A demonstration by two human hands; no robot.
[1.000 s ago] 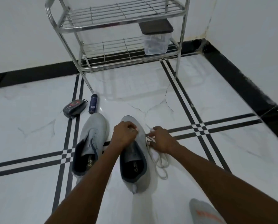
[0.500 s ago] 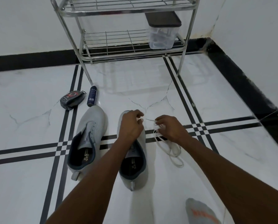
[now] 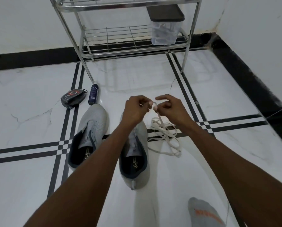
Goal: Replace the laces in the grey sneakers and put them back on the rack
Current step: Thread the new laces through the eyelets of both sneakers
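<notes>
My left hand (image 3: 135, 108) and right hand (image 3: 171, 107) have lifted off the right sneaker (image 3: 134, 153) and now pinch, I think, one white lace (image 3: 165, 135) end, so threading can begin.

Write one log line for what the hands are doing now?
left hand: pinches lace | right hand: pinches lace | sneakers: unlaced, on floor

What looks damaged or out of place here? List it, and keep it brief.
The floor tile shows a thin crack in front of the rack. A small bottle lies on its side by the rack's leg. The white lace sprawls in a loose tangle beside the right sneaker. Nothing is spilled.
</notes>
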